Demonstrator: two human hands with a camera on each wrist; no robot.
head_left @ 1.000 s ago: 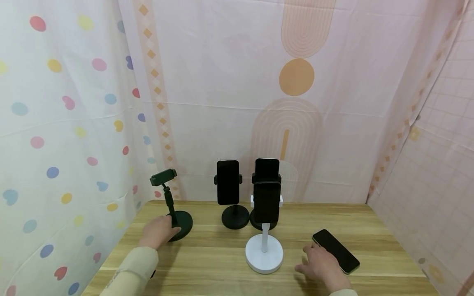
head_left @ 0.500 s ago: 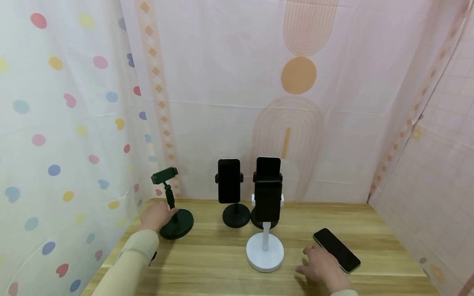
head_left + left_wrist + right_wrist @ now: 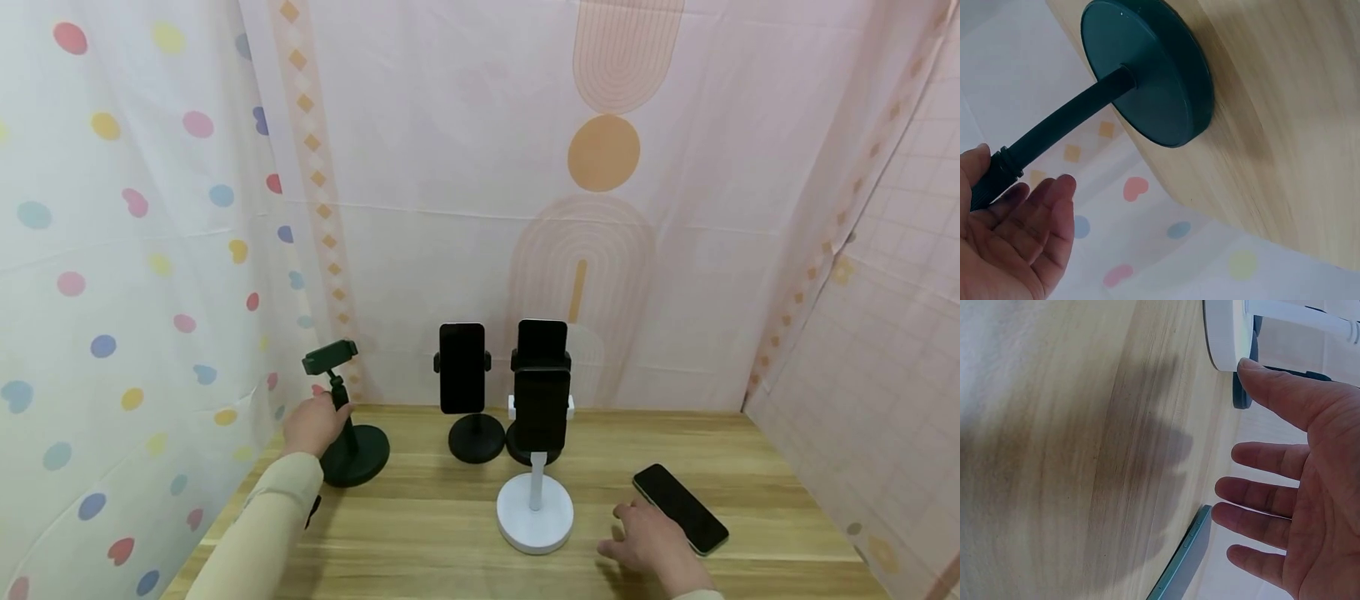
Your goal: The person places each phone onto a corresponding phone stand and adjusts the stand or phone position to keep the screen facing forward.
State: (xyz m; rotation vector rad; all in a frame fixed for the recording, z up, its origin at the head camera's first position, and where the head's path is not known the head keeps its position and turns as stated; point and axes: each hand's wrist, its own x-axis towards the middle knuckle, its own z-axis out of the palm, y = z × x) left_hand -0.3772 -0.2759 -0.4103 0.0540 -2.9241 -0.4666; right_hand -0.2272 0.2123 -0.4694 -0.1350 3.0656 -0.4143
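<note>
My left hand [image 3: 311,425] is at the upright of a dark green phone stand [image 3: 367,452] on the left side of the table. In the left wrist view the thumb and index finger pinch the ribbed collar of its pole [image 3: 1069,120], while the other fingers are loosely bent beside it. The stand's round base rests on the table, and its clamp [image 3: 330,357] on top holds no phone. My right hand [image 3: 648,533] hovers low over the table with fingers spread, holding nothing. Beside it lies a smartphone [image 3: 684,507], screen up, with a pale green edge [image 3: 1180,557].
Left of my right hand stands a white phone stand [image 3: 535,525] bearing a black-screened phone [image 3: 542,412]. Behind it are two black stands with phones, one upright phone [image 3: 462,367] and another phone [image 3: 542,340] partly hidden. Patterned curtains [image 3: 435,167] enclose the wooden table [image 3: 420,542].
My left hand has moved up from the green stand's base to the collar on its pole. The right hand stays by the smartphone.
</note>
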